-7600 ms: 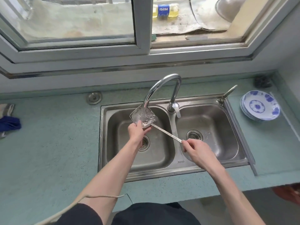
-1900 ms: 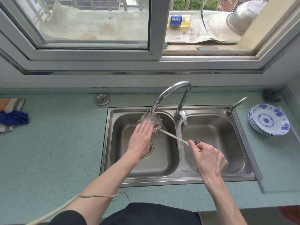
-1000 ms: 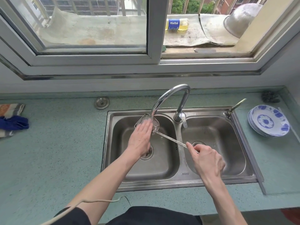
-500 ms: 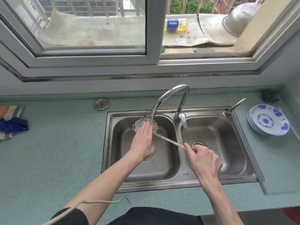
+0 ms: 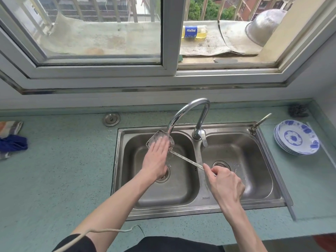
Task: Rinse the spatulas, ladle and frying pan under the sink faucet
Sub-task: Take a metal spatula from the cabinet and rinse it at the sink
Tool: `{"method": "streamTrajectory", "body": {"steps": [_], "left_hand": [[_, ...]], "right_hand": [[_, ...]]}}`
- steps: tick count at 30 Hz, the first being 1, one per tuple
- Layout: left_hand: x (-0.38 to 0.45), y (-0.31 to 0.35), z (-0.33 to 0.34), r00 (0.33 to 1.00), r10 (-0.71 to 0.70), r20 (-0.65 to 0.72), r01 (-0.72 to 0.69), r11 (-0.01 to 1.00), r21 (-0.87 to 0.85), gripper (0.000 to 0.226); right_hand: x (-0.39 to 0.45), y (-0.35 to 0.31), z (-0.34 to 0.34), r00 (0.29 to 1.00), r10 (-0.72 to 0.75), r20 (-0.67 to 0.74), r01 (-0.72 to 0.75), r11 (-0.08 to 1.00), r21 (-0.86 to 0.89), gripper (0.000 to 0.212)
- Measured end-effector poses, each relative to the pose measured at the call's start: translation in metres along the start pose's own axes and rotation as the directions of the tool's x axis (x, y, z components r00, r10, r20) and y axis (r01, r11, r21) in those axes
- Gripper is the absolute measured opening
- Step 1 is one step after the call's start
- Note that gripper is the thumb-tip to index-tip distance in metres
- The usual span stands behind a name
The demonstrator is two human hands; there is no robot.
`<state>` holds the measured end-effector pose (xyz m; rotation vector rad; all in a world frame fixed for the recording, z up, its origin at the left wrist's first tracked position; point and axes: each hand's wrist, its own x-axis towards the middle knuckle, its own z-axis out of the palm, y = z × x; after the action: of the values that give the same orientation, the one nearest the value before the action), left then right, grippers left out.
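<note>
A steel spatula point(image 5: 185, 158) lies slanted over the left basin of the double sink point(image 5: 205, 209), its blade right under the spout of the curved faucet point(image 5: 183, 111) with water splashing on it. My left hand point(image 5: 155, 158) lies flat on the blade with straight fingers, covering most of it. My right hand point(image 5: 224, 184) grips the end of the thin handle above the divider between the basins. No ladle, pan or second spatula is in view.
A stack of blue-patterned white plates point(image 5: 297, 138) stands on the counter right of the sink. A small tap point(image 5: 259, 123) rises at the sink's back right corner. Cloths point(image 5: 11, 139) lie at the far left, a dark scourer point(image 5: 298, 110) at the back right.
My left hand, which first held the blade's near edge, now lies flat on it and has slid further up. The right hand keeps its grip on the handle.
</note>
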<state>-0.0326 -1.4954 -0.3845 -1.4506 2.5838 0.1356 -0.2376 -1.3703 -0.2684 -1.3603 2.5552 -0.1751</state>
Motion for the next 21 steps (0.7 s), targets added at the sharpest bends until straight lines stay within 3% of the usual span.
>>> {"method": "streamTrajectory", "body": {"steps": [4,8,10,12,16,21], "left_hand": [[0.002,0.001,-0.007,0.996,-0.081,-0.042,0.078,0.995,-0.060,0.098],[-0.001,0.017,0.000,0.995,0.090,-0.051,-0.101,0.951,-0.291,0.089],[-0.007,0.027,0.007,0.990,0.079,-0.116,-0.123,0.888,-0.443,0.084],[-0.011,0.032,0.007,0.979,-0.003,-0.203,-0.105,0.849,-0.518,0.074],[-0.014,0.025,0.004,0.914,-0.216,-0.344,0.050,0.900,-0.432,0.051],[0.003,0.010,0.000,0.809,-0.529,-0.256,0.278,0.728,-0.626,0.032]], "right_hand": [[-0.001,0.001,0.001,1.000,0.003,-0.027,-0.002,1.000,0.029,0.052],[0.001,-0.001,0.005,0.999,0.027,-0.042,-0.026,1.000,0.013,0.052],[0.003,0.001,0.007,0.999,0.036,-0.034,-0.035,0.999,0.020,0.051],[0.004,0.003,0.007,0.998,0.047,-0.028,-0.046,0.998,0.044,0.050],[0.003,0.008,0.007,0.998,0.039,-0.048,-0.036,0.997,0.072,0.051],[-0.002,0.013,0.009,0.997,0.006,-0.078,0.001,0.996,0.087,0.053]]}}
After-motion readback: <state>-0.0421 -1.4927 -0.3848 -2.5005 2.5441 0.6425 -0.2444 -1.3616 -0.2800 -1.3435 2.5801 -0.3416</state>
